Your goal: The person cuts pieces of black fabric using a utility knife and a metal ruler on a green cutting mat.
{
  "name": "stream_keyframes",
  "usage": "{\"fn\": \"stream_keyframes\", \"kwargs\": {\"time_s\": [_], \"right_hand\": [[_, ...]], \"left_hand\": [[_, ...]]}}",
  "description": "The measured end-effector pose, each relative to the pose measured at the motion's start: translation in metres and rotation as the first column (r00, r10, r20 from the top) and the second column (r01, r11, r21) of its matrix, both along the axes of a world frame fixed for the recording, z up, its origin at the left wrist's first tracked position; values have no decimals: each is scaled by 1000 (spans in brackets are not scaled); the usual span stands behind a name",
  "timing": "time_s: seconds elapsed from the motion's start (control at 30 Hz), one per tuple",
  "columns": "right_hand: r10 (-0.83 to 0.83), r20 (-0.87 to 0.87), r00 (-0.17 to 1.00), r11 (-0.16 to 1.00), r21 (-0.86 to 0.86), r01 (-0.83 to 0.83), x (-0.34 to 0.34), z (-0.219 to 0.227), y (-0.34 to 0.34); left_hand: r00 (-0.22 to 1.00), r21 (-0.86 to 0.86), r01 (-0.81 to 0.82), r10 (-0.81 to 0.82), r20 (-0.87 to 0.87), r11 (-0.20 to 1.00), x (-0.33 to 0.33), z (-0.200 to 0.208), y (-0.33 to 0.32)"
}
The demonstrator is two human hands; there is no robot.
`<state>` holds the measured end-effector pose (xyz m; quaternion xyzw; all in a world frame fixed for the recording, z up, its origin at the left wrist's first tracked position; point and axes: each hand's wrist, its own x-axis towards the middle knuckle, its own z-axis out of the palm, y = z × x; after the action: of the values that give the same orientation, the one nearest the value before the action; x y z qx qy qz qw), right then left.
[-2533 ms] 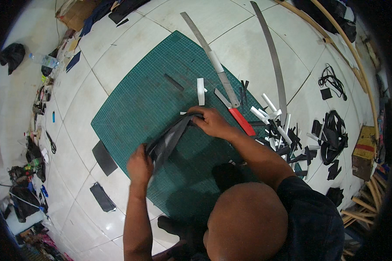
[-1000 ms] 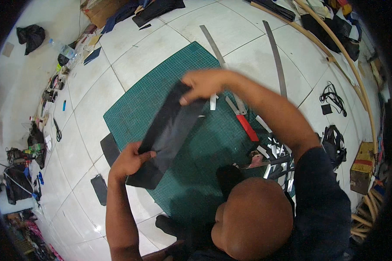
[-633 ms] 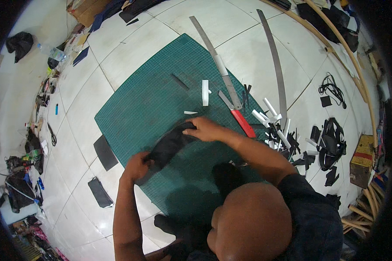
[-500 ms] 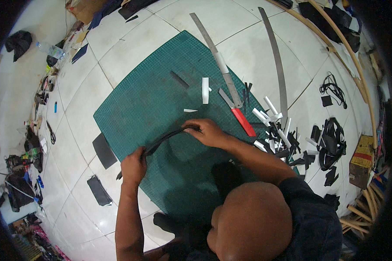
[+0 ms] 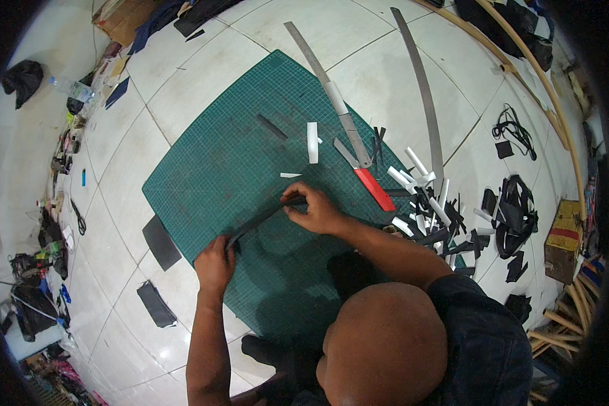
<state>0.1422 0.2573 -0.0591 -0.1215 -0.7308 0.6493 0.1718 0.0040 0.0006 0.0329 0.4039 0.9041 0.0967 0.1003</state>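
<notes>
Now folded flat into a narrow black strip [image 5: 260, 220] on the green cutting mat [image 5: 203, 169], no longer lifted. Left hand [image 5: 214, 262] and right hand [image 5: 316, 208] both closed, pinching its 2 ends, forearms low.

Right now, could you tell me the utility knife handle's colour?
Red, on the metal-bladed utility knife, clearest in the head view.

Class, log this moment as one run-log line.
left hand: pinches near end | right hand: pinches far end | item: folded black fabric strip | surface: green cutting mat
</notes>
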Motion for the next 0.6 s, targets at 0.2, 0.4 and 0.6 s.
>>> {"fn": "stream_keyframes", "kwargs": {"time_s": [0.2,0.4,0.6], "right_hand": [[-4,18,1000,999,-34,5,-5,0,-1],[-5,29,1000,1000,-28,6,-6,1,-2],[239,365,900,958,64,-281,-8,57,30]], "left_hand": [[999,-12,20,-19,28,1000,-6,3,1],[998,-41,33,-31,60,999,-11,1,-5],[923,-119,89,-37,382,989,-28,31,-5]]}}
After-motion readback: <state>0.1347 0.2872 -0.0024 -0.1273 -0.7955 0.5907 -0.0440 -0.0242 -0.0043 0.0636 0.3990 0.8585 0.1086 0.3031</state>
